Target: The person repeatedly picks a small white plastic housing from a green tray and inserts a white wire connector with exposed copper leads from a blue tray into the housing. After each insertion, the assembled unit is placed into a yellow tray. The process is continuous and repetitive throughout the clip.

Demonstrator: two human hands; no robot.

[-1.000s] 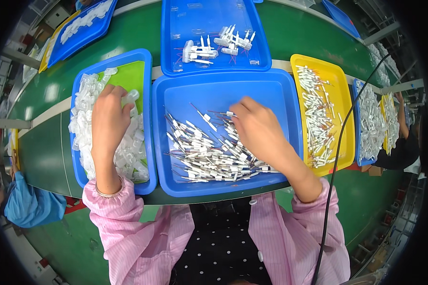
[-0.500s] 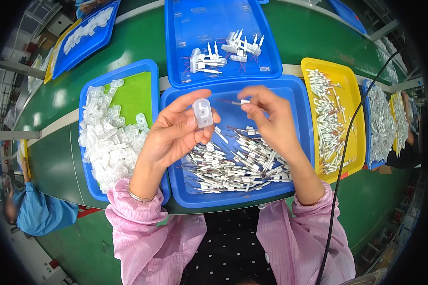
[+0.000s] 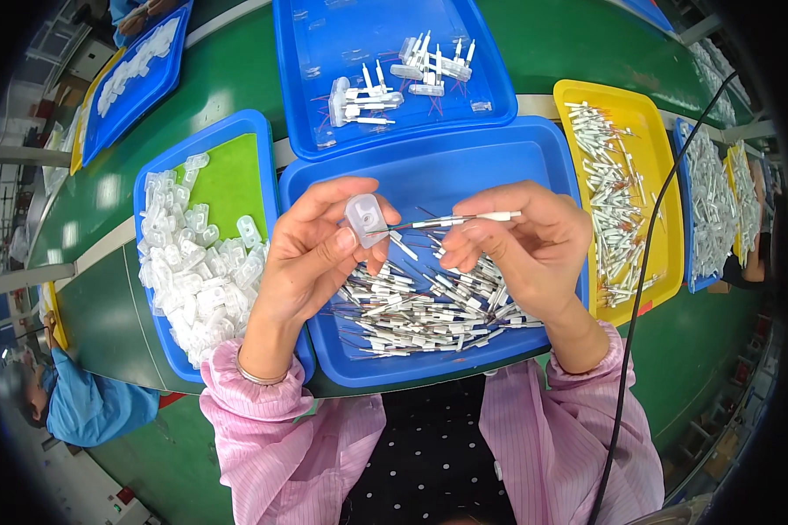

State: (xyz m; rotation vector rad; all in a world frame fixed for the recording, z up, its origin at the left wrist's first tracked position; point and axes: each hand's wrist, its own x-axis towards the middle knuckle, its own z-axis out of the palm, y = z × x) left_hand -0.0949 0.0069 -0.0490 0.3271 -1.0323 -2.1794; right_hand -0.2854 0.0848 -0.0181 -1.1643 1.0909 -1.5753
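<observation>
A translucent white plastic housing with a small hole in its face is pinched upright between the thumb and fingers of my left hand. My right hand grips a thin white wired piece by its sleeve, holding it level. Its dark wire ends point left and meet the front of the housing; whether they pass into the hole I cannot tell. Under both hands, a blue tray holds a heap of similar wired pieces.
To the left, a blue tray with a green liner holds many loose housings. Joined parts lie in the far blue tray. A yellow tray of wired pieces stands right, with a black cable hanging across.
My right hand has turned and brought the wired piece level, its wire ends now at the housing. The housing has tilted slightly and shifted left and down in the picture.
</observation>
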